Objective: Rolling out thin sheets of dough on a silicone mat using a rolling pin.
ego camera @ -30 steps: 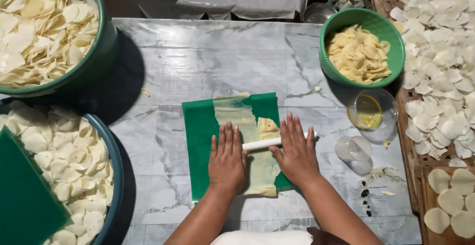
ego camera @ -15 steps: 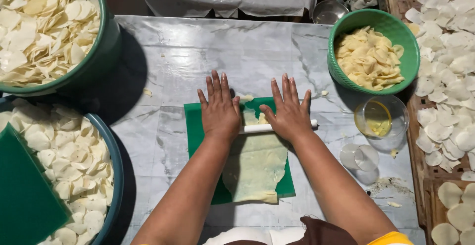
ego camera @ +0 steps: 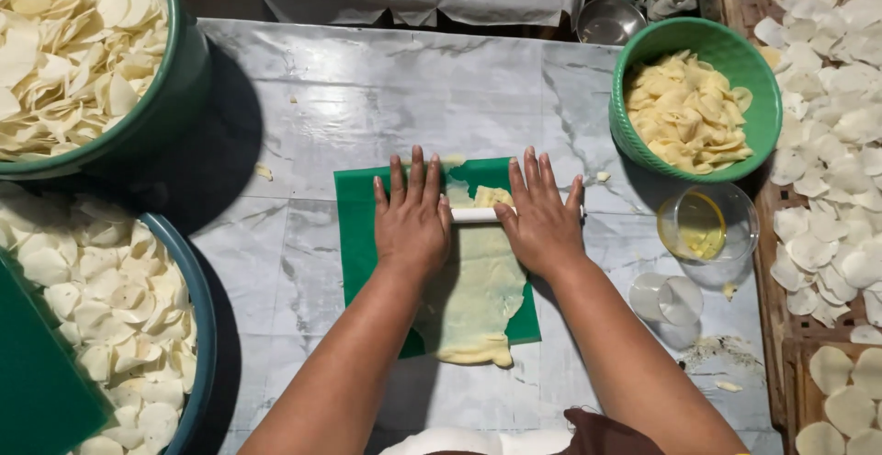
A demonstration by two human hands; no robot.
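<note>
With both palms flat and fingers spread, your left hand (ego camera: 411,223) and right hand (ego camera: 542,225) press the white rolling pin (ego camera: 475,215) over thin dough (ego camera: 473,290), which looks ready for another even pass.

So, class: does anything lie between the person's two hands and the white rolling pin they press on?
Nothing visible does. The left hand and right hand both rest flat, palms down, directly on the rolling pin, which lies across the thin dough sheet on the green mat.
</note>
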